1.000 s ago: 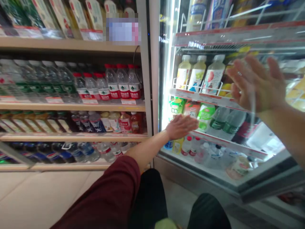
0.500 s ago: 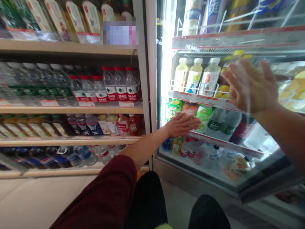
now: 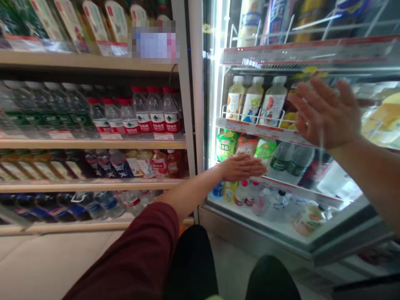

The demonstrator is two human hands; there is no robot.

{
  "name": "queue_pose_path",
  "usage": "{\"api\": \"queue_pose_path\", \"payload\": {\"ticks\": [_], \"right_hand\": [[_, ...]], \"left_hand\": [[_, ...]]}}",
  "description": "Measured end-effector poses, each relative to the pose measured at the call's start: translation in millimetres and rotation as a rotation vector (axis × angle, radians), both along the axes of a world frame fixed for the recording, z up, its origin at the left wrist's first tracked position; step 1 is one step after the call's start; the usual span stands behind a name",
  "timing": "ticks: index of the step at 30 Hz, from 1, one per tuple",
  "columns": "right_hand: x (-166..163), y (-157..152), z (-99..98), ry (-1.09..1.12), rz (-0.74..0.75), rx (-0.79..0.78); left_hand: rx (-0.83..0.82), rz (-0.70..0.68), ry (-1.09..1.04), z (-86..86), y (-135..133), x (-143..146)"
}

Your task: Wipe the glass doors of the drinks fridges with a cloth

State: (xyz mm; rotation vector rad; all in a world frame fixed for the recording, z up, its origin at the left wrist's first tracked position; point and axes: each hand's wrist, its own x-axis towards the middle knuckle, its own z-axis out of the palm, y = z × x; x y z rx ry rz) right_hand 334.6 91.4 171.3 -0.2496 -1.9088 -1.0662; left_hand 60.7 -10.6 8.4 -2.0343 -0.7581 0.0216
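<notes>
My left hand (image 3: 243, 166) is stretched out flat with its fingers together, in front of a lit drinks cooler's lower shelf. It is closest to a bottle with a green label (image 3: 265, 151) and an orange-red labelled bottle (image 3: 247, 143), covering part of them. Whether it touches them I cannot tell. My right hand (image 3: 326, 112) is raised on the right with its fingers spread, holding nothing. A faint pale line crosses it, like a glass edge or reflection. Behind it, yellow-capped bottles are partly hidden.
Pale juice bottles (image 3: 253, 100) stand on the cooler's middle shelf. Clear green-labelled bottles (image 3: 290, 160) lean beside my left fingertips. On the left, wooden shelves (image 3: 93, 143) hold rows of water and soft drinks. A dark edge (image 3: 368, 287) crosses the lower right, above the tiled floor (image 3: 37, 262).
My left hand has moved slightly right, its fingers now flatter and straighter. My right hand stays spread in nearly the same place. The dark strip at lower right has shifted down towards me.
</notes>
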Motion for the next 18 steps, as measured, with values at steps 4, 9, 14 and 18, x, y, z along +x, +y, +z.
{"api": "queue_pose_path", "payload": {"ticks": [4,9,14,18], "right_hand": [[0.2,-1.7,1.1,-0.001,-0.027,-0.023],[-0.1,-4.3,1.6,-0.005,-0.024,-0.124],[0.3,-4.3,1.5,-0.012,-0.035,-0.174],[0.8,0.1,1.0,-0.011,-0.024,-0.152]], "left_hand": [[0.232,0.052,-0.297,15.8,3.3,-15.0],[0.200,0.116,-0.360,-18.8,-6.0,-23.0],[0.086,0.033,-0.207,-23.3,-12.2,-44.7],[0.272,0.217,-0.547,-5.5,-8.3,-50.7]]}}
